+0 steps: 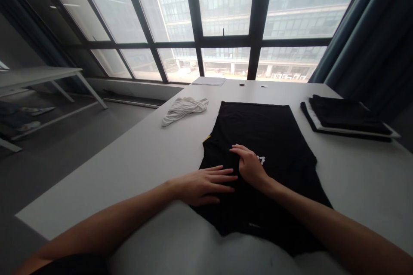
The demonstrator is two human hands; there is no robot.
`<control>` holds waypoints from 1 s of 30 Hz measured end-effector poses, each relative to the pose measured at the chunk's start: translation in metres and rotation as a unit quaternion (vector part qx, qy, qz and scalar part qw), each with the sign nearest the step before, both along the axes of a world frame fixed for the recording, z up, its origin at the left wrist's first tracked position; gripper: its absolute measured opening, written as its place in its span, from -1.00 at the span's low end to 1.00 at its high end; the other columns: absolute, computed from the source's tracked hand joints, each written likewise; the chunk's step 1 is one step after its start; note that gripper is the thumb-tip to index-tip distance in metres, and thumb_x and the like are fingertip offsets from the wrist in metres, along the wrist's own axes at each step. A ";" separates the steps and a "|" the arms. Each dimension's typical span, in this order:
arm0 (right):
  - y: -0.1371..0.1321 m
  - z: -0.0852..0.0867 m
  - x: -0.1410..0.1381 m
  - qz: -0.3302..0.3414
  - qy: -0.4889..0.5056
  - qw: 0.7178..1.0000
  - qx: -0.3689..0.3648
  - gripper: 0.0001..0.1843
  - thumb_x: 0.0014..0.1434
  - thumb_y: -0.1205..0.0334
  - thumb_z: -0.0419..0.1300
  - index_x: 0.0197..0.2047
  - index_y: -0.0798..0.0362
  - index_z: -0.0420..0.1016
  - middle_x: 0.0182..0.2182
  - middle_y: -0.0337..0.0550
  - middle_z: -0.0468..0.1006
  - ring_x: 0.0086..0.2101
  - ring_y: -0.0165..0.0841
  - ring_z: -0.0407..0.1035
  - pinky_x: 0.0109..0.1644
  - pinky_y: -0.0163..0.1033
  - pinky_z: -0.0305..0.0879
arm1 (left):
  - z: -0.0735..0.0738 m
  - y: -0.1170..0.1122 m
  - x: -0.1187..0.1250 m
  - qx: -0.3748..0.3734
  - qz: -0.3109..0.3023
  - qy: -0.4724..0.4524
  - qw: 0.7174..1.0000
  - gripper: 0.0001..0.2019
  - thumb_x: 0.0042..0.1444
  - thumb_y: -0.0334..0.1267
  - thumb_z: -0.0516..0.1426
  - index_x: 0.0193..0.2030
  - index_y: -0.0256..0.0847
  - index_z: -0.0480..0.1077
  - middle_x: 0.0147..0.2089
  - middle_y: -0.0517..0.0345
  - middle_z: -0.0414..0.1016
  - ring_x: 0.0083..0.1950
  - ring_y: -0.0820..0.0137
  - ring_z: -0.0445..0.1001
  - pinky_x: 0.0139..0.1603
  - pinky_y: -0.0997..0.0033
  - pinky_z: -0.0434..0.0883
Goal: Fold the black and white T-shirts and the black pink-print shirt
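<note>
A black shirt [267,124] lies spread on the white table, with a small white print near its middle, partly covered by my right hand. My left hand [206,186] rests flat on the shirt's left side, fingers stretched and spread. Close beside it, my right hand [250,164] lies on the fabric, fingers extended toward the left. Neither hand grips the cloth. A bit of yellow shows at the shirt's left edge.
Left of the shirt lies a crumpled white cloth [185,109]. A stack of folded black and white clothes [348,116] sits on the right of the white table [135,159]. Papers [206,80] lie at its far edge, before the windows. Another table [38,75] stands at left.
</note>
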State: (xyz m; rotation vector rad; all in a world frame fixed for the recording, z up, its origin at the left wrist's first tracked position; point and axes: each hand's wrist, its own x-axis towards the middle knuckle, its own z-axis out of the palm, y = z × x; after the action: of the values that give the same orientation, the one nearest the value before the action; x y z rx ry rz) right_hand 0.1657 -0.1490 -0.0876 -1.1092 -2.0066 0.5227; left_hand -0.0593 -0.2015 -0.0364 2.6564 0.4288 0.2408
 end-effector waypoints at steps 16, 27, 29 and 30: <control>0.021 0.050 0.156 -0.137 0.042 0.987 0.079 -0.59 0.22 0.36 0.00 0.00 0.00 0.60 0.03 -0.08 0.58 0.07 -0.17 0.43 0.26 0.04 0.28 | -0.021 0.043 -0.010 0.128 0.341 -0.158 0.918 -0.67 0.39 -0.20 -0.01 0.16 -0.11 0.47 0.27 0.06 0.44 0.36 0.20 0.33 0.47 -0.08 0.10; -0.023 -0.008 0.180 -0.131 -0.186 0.974 0.009 -0.44 0.33 0.13 0.07 0.34 0.15 0.31 0.34 0.10 0.27 0.36 -0.10 0.07 0.42 0.16 0.02 | -0.054 0.063 0.023 0.163 0.336 0.048 0.926 -0.39 0.40 0.02 -0.05 0.48 -0.22 0.07 0.49 -0.09 0.04 0.51 0.10 -0.01 0.46 -0.11 0.05; -0.023 -0.012 0.178 -0.130 -0.215 0.968 -0.003 -0.40 0.33 0.10 0.07 0.36 0.17 0.27 0.36 0.11 0.22 0.37 -0.09 0.02 0.43 0.18 -0.04 | -0.056 0.060 0.022 0.168 0.326 0.070 0.928 -0.38 0.41 0.04 -0.06 0.49 -0.22 0.03 0.51 -0.08 0.00 0.52 0.10 -0.04 0.47 -0.10 0.03; -0.023 -0.013 0.178 -0.132 -0.223 0.966 -0.006 -0.40 0.34 0.09 0.06 0.37 0.17 0.26 0.37 0.11 0.20 0.38 -0.10 0.01 0.43 0.18 -0.04 | -0.055 0.058 0.021 0.169 0.322 0.076 0.928 -0.37 0.41 0.05 -0.07 0.50 -0.22 0.01 0.51 -0.08 -0.03 0.52 0.11 -0.05 0.47 -0.09 0.02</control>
State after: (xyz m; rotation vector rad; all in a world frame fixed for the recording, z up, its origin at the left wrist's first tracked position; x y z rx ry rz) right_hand 0.3438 -0.1720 -0.1005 -1.5828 -2.1785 0.1533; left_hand -0.0386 -0.1433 -0.0918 2.7769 1.4289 0.3273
